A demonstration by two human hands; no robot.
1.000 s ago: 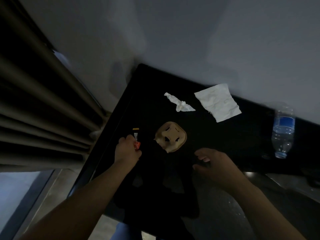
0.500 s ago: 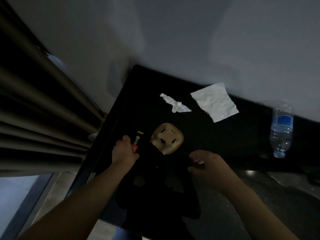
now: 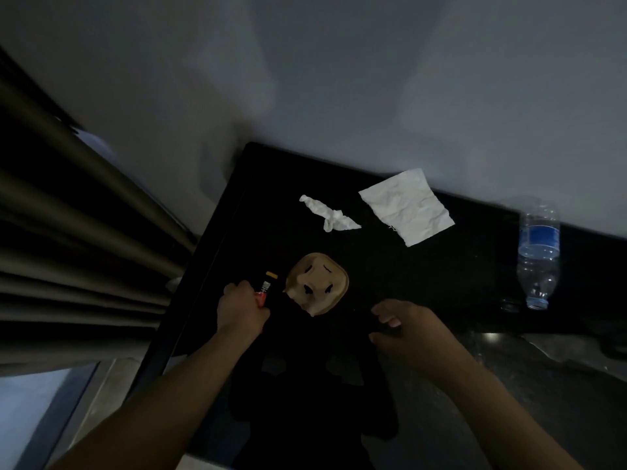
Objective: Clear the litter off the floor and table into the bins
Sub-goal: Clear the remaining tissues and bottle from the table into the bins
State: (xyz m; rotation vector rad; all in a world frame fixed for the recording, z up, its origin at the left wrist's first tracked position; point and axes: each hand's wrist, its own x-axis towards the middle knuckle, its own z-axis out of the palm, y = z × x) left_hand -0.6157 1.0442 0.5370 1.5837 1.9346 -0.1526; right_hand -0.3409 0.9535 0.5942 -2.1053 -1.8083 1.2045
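While the left hand (image 3: 242, 308) is gripping a small orange packet (image 3: 262, 295), other litter is lying on the black table (image 3: 373, 266).
From the head camera, the packet is sitting near left, just beside a brown pulp tray (image 3: 317, 283), and is probably being gripped for binning. The right hand (image 3: 407, 330) is hovering near right with curled fingers; I cannot tell whether it is holding anything. A tissue (image 3: 327, 215), a napkin (image 3: 407, 206) and a bottle (image 3: 537, 256) are lying farther back.

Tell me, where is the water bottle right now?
In the head view the water bottle is at the right end of the black table, by the wall, right of the flat white paper.
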